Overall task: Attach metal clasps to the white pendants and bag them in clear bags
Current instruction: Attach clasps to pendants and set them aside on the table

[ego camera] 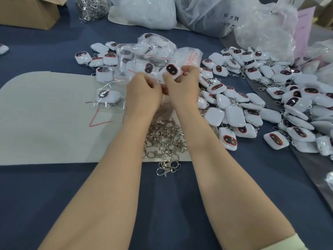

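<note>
Both hands meet above the far edge of a white mat [45,114] that lies on the blue table [180,204]. The right hand [182,83] grips a white pendant [172,70] between thumb and curled fingers, its dark oval face with a red rim turned up towards the camera. The left hand [144,89] sits just beside it, knuckles up and fingers curled in towards the pendant's lower edge. Whether it pinches anything there I cannot tell, since its fingertips are hidden.

Below the wrists, a heap of loose metal clasps [165,139] rests on the near edge of the mat, with a few spilling onto the table. To the left of the hands, one bagged pendant [108,96] lies flat on the mat in a clear bag. Beyond the hands is a mound of bagged pendants [144,51] with red-striped seals. A wide spread of unbagged pendants [252,105], many with clasps already on them, covers the table to the right.

Along the far side stand a cardboard box [30,11], a clear sack of clasps [91,8] and large white plastic sacks [147,11]. Crumpled clear plastic [266,29] and a pink sheet [304,29] lie at the far right.
</note>
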